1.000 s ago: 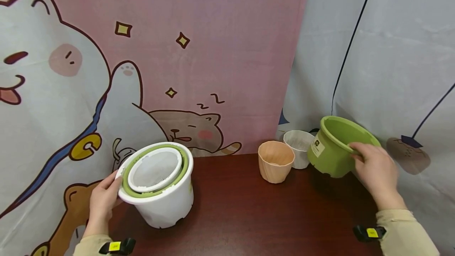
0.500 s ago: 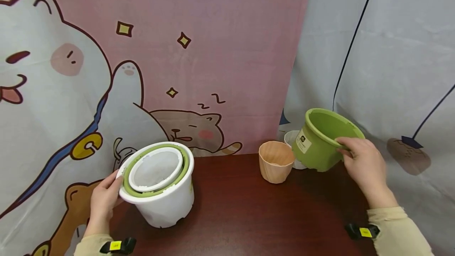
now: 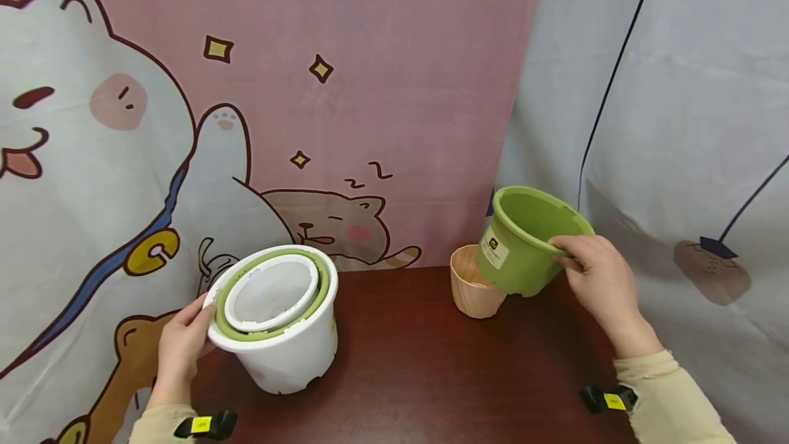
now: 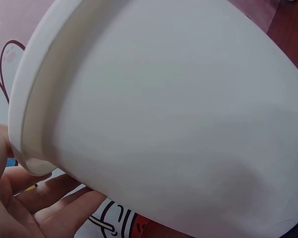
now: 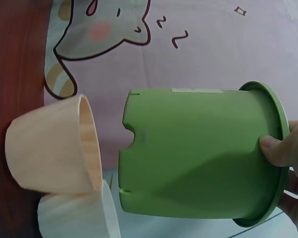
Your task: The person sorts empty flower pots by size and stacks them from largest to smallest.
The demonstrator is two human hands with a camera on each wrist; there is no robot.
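Note:
My left hand grips the rim of a big white flowerpot on the left, tilted toward me. Nested inside it are a green pot and a smaller white pot. On the right, my right hand pinches the near rim of a green flowerpot with a pale label on its side. That pot is held up in the air, tilted, and overlaps a peach pot in the head view. The right wrist view shows its notched base pointing toward the peach pot.
A small white pot stands beside the peach pot, hidden behind the green one in the head view. Dark reddish-brown tabletop lies between the hands. A printed cloth backdrop hangs close along the back, and grey cloth on the right.
My right hand has carried the green flowerpot leftward, from beside the small white pot to over the peach pot's edge. My left hand and the nested pots have stayed nearly still.

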